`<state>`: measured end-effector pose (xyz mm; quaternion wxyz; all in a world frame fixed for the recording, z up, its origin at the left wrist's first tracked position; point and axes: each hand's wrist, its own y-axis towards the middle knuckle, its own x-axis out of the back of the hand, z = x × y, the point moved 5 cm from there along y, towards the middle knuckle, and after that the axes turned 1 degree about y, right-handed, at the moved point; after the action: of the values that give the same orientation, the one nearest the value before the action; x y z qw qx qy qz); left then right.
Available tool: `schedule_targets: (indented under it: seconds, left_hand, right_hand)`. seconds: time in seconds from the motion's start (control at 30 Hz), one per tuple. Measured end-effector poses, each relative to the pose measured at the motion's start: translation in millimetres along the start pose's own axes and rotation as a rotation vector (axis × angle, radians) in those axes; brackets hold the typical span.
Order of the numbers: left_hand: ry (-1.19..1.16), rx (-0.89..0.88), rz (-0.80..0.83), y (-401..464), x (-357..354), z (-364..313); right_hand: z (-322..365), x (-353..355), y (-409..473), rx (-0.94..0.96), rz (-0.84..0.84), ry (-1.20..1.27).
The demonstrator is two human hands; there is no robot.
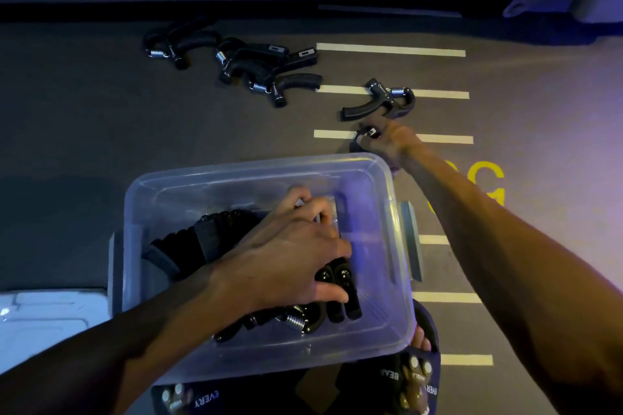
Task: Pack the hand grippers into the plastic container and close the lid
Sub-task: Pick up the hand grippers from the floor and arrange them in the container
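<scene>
A clear plastic container [377, 185] stands on the dark floor in front of me, with several black hand grippers [340, 290] lying inside. My left hand [290, 259] is down in the container, its fingers resting on those grippers. My right hand [391, 141] reaches past the container's far right corner and is closed on a black hand gripper [369, 132] on the floor. Another hand gripper [377, 101] lies just beyond that hand. A pile of several more hand grippers [256, 64] lies farther back to the left.
The container's pale lid [43, 317] lies on the floor at the near left. White stripes [391, 49] and yellow lettering [485, 178] mark the floor on the right. My feet in slippers [418, 377] show below the container. A wall base runs along the back.
</scene>
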<state>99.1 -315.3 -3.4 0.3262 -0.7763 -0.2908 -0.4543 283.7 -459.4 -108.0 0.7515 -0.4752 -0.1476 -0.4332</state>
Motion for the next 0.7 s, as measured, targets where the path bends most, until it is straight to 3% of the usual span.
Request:
schedule_targets:
  seconds: [0.2, 0.37, 0.53, 0.6, 0.7]
  left_hand:
    - [-0.008, 0.012, -0.002, 0.1, 3.2, -1.3]
    - [0.036, 0.035, -0.015, -4.2, 1.9, -3.9]
    - [0.058, 0.060, -0.116, -12.4, 3.7, -11.2]
    - [0.049, 0.071, -0.164, -15.7, 4.2, -14.2]
    - [0.032, 0.097, -0.226, -19.6, 4.1, -16.2]
  right_hand:
    - [-11.4, -5.4, -1.7, 0.008, -0.096, -0.025]
    - [-16.0, 18.7, -21.9, 0.042, -0.331, -0.024]
    - [-10.6, 68.8, -56.5, 0.049, -0.539, 0.298]
    - [-1.5, 92.1, -79.9, 0.119, -0.651, 0.452]
    - [30.2, 126.0, -126.1, 0.303, -0.788, 0.446]
